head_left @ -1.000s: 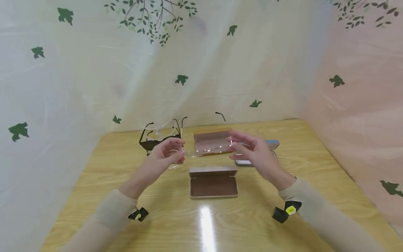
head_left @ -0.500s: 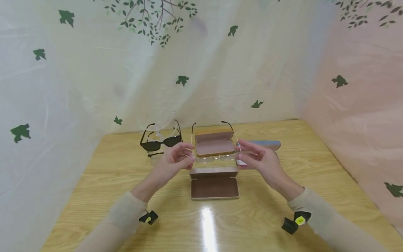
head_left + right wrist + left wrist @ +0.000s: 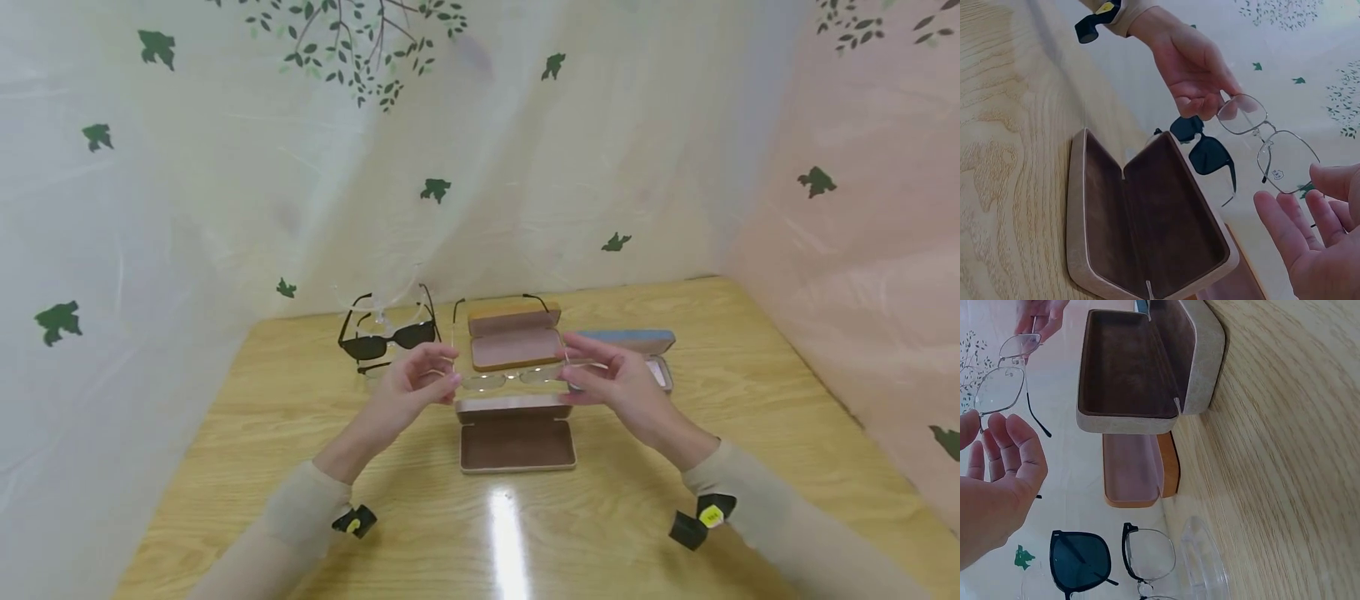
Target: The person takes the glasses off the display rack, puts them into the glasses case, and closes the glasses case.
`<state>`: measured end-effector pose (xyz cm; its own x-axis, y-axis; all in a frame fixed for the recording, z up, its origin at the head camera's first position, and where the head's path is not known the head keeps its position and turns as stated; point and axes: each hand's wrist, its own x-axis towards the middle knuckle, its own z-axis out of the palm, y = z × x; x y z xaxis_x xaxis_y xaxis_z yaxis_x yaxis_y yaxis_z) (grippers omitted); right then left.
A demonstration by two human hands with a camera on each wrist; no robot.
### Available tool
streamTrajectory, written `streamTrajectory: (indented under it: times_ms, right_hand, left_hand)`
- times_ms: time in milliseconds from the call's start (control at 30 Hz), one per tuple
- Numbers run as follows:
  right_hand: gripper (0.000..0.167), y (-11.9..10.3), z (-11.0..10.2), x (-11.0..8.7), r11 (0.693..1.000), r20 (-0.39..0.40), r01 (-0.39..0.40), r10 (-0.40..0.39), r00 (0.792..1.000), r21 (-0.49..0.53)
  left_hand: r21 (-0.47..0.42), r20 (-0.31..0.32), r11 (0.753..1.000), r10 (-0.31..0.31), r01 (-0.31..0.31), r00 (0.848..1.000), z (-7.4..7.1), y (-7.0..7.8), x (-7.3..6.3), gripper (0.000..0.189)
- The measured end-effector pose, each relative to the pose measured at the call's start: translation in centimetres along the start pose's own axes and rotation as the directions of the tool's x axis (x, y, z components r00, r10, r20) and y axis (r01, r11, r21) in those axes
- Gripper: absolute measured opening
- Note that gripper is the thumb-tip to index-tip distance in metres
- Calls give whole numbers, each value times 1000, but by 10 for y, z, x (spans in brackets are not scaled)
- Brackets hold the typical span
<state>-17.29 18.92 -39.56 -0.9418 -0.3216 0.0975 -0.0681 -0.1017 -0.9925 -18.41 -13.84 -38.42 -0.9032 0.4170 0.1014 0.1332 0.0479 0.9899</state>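
Observation:
Both hands hold up a pair of thin metal-rimmed eyeglasses (image 3: 484,383) with clear lenses, above the table. Its temples are unfolded and point away from me, with dark tips. My left hand (image 3: 415,377) pinches the left end of the frame between thumb and fingers. At the other end, my right hand (image 3: 617,379) pinches near the hinge, as the right wrist view also shows. Just below and nearer to me lies a beige glasses case (image 3: 517,446) with brown lining, its lid raised. The eyeglasses do not touch it.
Behind stands an orange glasses case (image 3: 517,364), lid up. A blue-lidded case (image 3: 637,340) is partly hidden by my right hand. At the left, black sunglasses (image 3: 367,347) and dark-rimmed glasses (image 3: 1127,553) sit by a clear plastic stand (image 3: 1200,556). A patterned curtain (image 3: 495,167) hangs behind the table.
Over the second, both hands have shifted slightly right, and the eyeglasses have tilted so the lenses show more and the temple tips sit lower. Little has moved in the last half second.

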Motion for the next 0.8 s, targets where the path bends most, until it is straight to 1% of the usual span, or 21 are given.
streamTrajectory:
  times_ms: [233,433,500,667,733,800]
  right_hand:
    - [63,-1,4,1,999,4,-38,38,999,21]
    - [61,-2,5,0,998,10,-54,54,999,12]
    - [59,-2,6,0,998,14,-55,55,998,10]
    - [45,-2,8,0,999,43,-48,48,998,-8]
    - [44,-1,8,0,998,61,-50,52,997,-30]
    - [46,-1,8,0,997,76,-60,64,995,-51]
  left_hand:
    - [-13,5,1000,16,-16,1000,-4,-2,-2,31]
    - [-22,3,1000,18,-18,1000,-6,-1,-3,32]
    - [-26,1,999,21,-21,1000,-6,0,-4,32]
    - [-21,0,999,35,-35,999,-6,1,-4,30]
    - [-15,4,999,43,-43,999,-6,1,-4,30]
    - [-10,6,999,49,-49,999,-6,1,-4,29]
